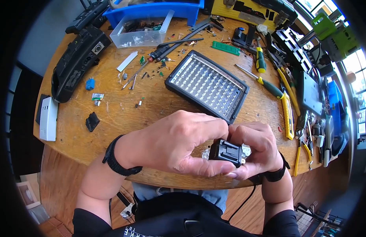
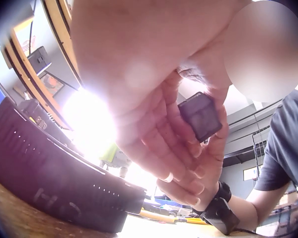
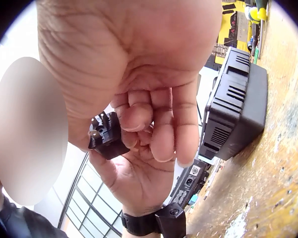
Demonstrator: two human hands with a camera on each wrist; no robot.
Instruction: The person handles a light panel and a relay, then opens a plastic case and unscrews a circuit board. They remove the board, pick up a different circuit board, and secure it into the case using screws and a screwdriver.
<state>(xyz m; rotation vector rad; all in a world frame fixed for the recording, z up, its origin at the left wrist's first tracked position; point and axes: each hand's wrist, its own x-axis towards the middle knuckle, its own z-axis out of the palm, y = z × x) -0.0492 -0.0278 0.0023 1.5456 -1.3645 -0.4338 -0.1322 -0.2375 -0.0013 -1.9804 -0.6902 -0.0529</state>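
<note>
Both hands hold a small black plastic block (image 1: 228, 151) between them, above the table's near edge. Its top is moulded with ridges, and small metal tabs show on its side in the right wrist view. My left hand (image 1: 187, 140) pinches it from the left, the thumb along its near face. From the other side my right hand (image 1: 258, 143) grips it, its thumb meeting the left thumb at the front corner. Just beyond the hands lies a black-framed lamp panel (image 1: 208, 87), its rows of small clear LEDs facing up.
A long black casing (image 1: 78, 63) and a white box (image 1: 48, 118) stand at the left. Behind are a clear bin (image 1: 139, 37) and a blue tray (image 1: 151, 12). Screwdrivers (image 1: 271, 87), a yellow cutter (image 1: 287, 114) and pliers (image 1: 303, 152) lie right; scraps litter the wooden table (image 1: 119, 108).
</note>
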